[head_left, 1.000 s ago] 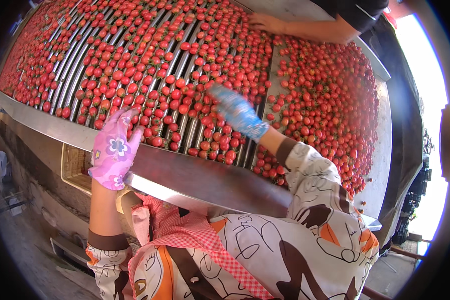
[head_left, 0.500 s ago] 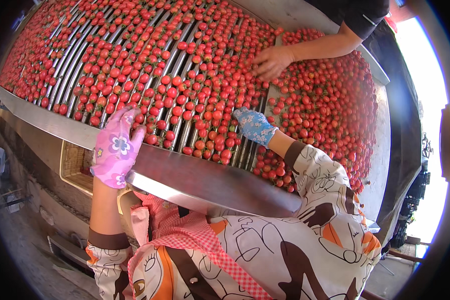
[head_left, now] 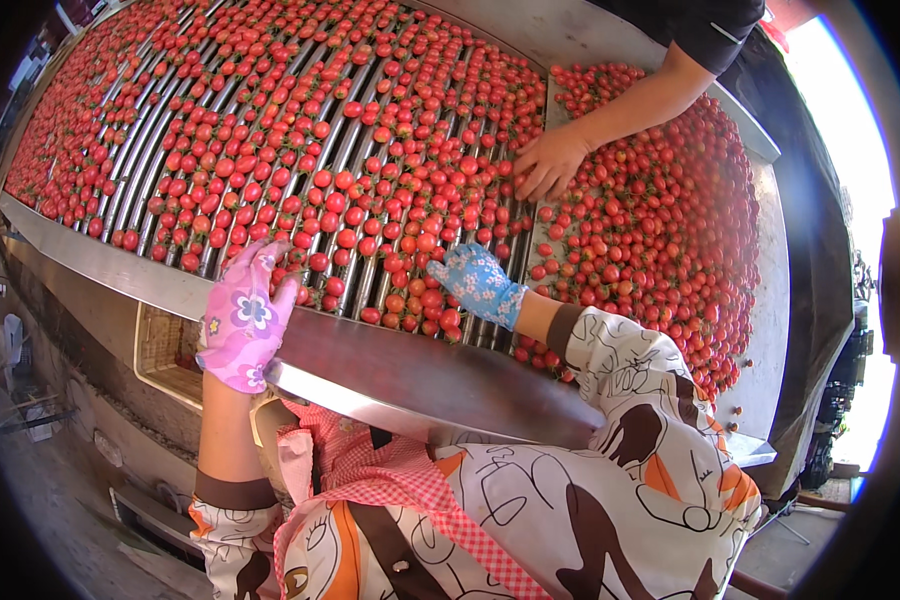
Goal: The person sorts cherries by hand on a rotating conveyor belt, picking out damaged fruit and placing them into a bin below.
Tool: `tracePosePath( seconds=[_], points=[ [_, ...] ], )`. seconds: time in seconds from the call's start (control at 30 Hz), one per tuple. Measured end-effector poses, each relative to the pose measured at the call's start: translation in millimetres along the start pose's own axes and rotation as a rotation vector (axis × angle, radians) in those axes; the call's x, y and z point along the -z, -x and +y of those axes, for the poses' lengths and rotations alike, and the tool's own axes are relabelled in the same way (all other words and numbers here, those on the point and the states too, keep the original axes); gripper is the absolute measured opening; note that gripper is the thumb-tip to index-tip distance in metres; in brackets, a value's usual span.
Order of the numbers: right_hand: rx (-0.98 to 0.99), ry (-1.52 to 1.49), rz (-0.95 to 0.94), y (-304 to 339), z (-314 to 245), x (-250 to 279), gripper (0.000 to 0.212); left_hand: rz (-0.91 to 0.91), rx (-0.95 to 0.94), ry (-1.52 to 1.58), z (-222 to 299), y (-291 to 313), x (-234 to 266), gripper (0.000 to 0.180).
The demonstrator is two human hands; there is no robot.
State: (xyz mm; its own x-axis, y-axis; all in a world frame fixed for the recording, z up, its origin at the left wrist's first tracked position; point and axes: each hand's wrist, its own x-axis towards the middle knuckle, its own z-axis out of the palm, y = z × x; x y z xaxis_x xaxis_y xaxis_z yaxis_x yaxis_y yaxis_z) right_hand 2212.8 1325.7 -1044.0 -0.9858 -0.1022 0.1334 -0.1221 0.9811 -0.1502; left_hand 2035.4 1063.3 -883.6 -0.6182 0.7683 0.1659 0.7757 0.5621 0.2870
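Small red cherry tomatoes (head_left: 300, 185), many with green stems, cover a bed of shiny metal rollers (head_left: 345, 150). My left hand, in a pink flowered glove (head_left: 242, 322), lies over the near metal rim, its thumb apart from the fingers and its fingertips at the closest tomatoes. Over the right end of the rollers is my right hand in a blue flowered glove (head_left: 480, 285). Its fingers stretch leftward and touch tomatoes; nothing shows gripped in it, though its palm side is hidden.
Another person's bare hand (head_left: 550, 162) reaches in from the upper right, at the rollers' right end. Beyond it lies a dense heap of tomatoes (head_left: 650, 230) in a metal tray (head_left: 767, 250). A wooden crate (head_left: 160, 350) stands below the near rim (head_left: 120, 265).
My right hand has moved left and nearer across the rollers among the tomatoes. My left hand stays at the rim. The other person's hand has shifted slightly nearer. The view has shifted a little.
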Motion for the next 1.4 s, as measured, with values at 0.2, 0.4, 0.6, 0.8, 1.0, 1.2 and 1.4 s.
tracePosePath(
  seconds=[0.2, 0.4, 0.6, 0.8, 1.0, 1.2, 1.4],
  points=[
    [-0.248, -0.169, 0.037, -17.1, -5.4, 31.1, 0.030, -0.114, 0.052, 0.153, 26.2, 5.0, -2.6, 0.040],
    [-0.166, -1.263, 0.242, -60.0, -80.9, 85.7, 0.036, -0.344, 0.315, 0.729, 67.2, -6.9, -27.0, 0.045],
    [0.037, -1.030, 0.104, -91.5, -1.9, 78.4, 0.049, -0.202, 0.437, 0.772, 42.3, -1.6, -27.5, 0.030],
    [-0.459, -0.139, 0.459, -84.8, 95.8, -20.0, 0.072, 0.186, 0.525, 1.017, 53.9, 5.9, 1.1, 0.027],
    [0.046, -0.254, 0.204, 10.8, 29.1, -18.2, 0.072, 0.759, 0.622, 1.332, -48.5, 89.7, 7.6, 0.026],
    [0.102, -0.299, 0.082, 34.3, -23.2, -2.0, 0.068, 0.763, 1.111, 2.025, -153.3, 140.7, -48.7, 0.033],
    [0.345, -0.249, 0.243, -60.0, -14.0, -15.0, 0.063, 0.979, 1.159, 1.822, -225.4, 152.6, -51.7, 0.061]
  ],
)
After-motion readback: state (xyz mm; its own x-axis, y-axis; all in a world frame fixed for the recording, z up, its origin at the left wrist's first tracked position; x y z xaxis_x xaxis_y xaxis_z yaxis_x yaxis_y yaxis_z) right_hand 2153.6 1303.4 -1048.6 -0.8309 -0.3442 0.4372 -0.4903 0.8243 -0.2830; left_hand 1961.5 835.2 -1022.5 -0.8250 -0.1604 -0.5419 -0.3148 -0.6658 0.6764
